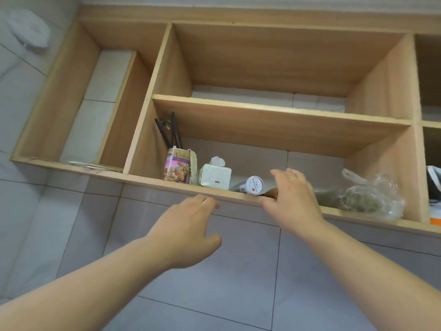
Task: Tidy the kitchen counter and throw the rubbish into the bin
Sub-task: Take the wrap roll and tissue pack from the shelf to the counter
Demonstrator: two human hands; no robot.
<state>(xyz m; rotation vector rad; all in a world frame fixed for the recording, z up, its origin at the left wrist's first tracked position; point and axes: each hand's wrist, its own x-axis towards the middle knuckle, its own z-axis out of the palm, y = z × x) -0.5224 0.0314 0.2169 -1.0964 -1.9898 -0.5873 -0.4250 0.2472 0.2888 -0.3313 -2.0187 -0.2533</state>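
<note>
— Where are your hands right now?

— Both are up at the wooden wall shelf (281, 111). My right hand (294, 199) rests over the front edge of the lower middle compartment, fingers loosely spread and reaching in. It grips nothing that I can see, though its palm hides part of the shelf floor and a brown thing just under it that I can't make out.

— And the left?

— My left hand (188, 231) hangs just below that same front edge, out in front of the grey wall tiles (214, 283). Fingers curled a little, thumb out to the side, empty and touching nothing.

— What's in that compartment?

— At the left end, a nut tin (177, 167) stands upright with dark utensils (168, 131) sticking out of it and leaning toward the side wall. Just beside it on the right is a white tissue pack (216, 175) with a tissue poking up. Next comes a bottle (249, 186) lying on its side, its white round cap facing me, just left of my right hand. Past that hand, toward the right end, a crumpled clear plastic bag (365, 197) with something greenish inside lies on the shelf floor.

— Anything on the other shelves?

— The upper middle compartment shows only white tile at the back. In the tall left compartment, a flat pale thing (93, 166) lies at the front edge; I can't tell what it is. At the far right there's a bit of white and dark stuff (433, 182), cut off by the frame.
</note>
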